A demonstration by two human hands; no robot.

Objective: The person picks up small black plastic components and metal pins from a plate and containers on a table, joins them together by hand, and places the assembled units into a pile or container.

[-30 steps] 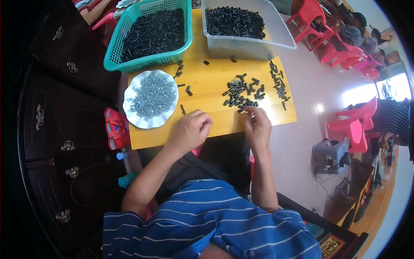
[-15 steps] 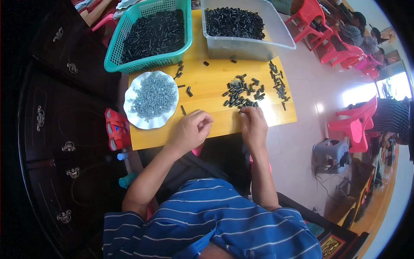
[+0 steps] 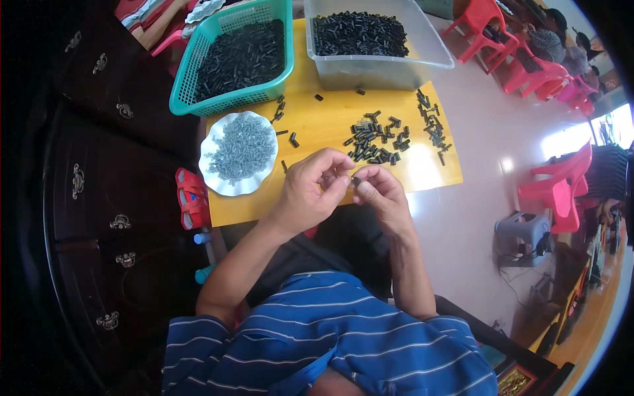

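Near the front edge of the yellow tabletop, my two hands meet. Between the thumb and fingers of my right hand is a small black tube piece. My left hand is closed in a pinch right beside that piece; whatever its fingertips hold is too small to make out. Just beyond my hands lies a loose pile of short black tube pieces. To the left, a white scalloped plate carries a heap of small clear pieces.
A green basket and a translucent bin, both full of black pieces, stand at the far side. More black pieces lie along the right edge. Dark cabinets flank the left; pink chairs and a grey stool are right.
My right hand has come up from the pile's near edge with a black piece. My left hand has moved right to meet it. The view has shifted slightly.
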